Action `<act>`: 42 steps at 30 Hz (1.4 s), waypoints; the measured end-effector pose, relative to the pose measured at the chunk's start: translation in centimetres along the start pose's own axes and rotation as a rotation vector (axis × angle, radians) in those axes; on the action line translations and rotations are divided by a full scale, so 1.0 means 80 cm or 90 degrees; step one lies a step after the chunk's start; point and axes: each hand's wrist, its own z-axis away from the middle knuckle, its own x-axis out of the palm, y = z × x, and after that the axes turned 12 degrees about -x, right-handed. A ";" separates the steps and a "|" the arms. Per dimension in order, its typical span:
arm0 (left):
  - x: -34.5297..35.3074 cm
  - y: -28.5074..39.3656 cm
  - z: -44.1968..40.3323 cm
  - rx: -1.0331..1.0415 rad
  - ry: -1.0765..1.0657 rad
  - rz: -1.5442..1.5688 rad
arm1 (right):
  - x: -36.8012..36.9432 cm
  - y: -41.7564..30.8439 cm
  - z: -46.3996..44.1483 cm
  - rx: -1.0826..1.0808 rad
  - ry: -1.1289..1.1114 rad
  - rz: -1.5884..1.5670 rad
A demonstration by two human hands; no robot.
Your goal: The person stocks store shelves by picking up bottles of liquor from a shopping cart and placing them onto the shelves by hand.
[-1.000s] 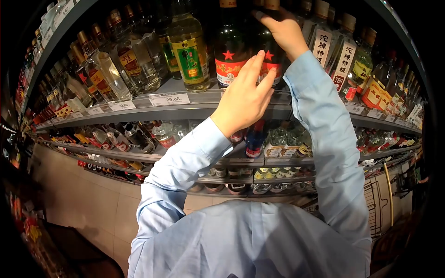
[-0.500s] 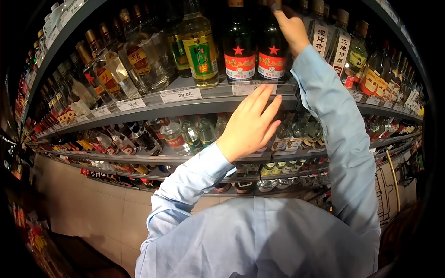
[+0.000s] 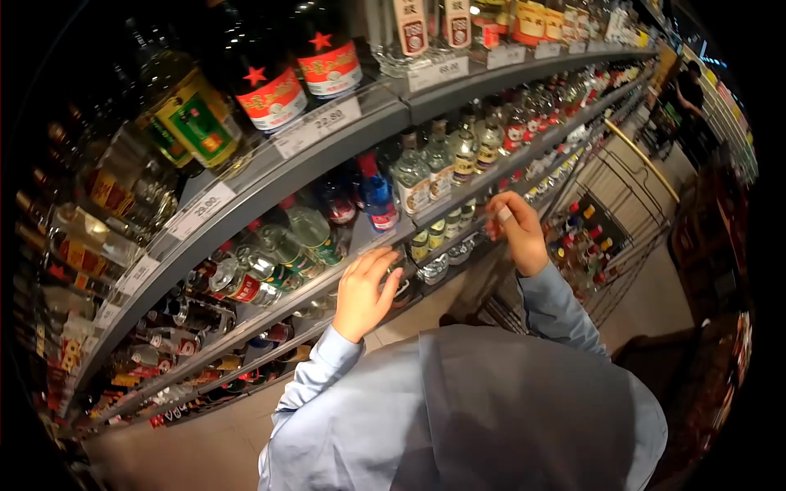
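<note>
Blue bottle, red-capped: one, upright on the second shelf, close to the front edge, just beyond your left hand.

Your left hand: back upward, fingers close together, thumb apart from them, near the shelf edge; contact with the edge, you cannot tell from this view.

Your right hand: raised between shelf and trolley, fingers loosely curled, tips blurred; whether they meet the thumb, cannot tell.

Clear bottles, pale-labelled: a group standing just right of the blue bottle, in the row your right hand is nearest to.

Green-labelled bottles: several, to the left of the blue bottle, same shelf.

Red-star bottles: two, dark glass with red and white labels, side by side on the upper shelf, above a price tag reading 22.80.

Yellow-and-green-labelled bottle: upper shelf, left of the red-star pair, near a second tag marked 29.00.

Wire trolley, yellow-handled: at your right, many small bottles showing through its mesh
</note>
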 end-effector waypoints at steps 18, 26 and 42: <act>0.215 0.040 0.020 -0.006 -0.487 0.396 | -0.160 0.058 0.253 0.187 0.467 0.091; 0.311 0.016 0.055 -0.200 -0.553 0.471 | -0.278 0.159 0.207 0.279 0.595 0.028; 0.499 0.074 0.030 -0.365 -0.668 0.307 | -0.498 0.478 0.153 0.175 0.546 0.296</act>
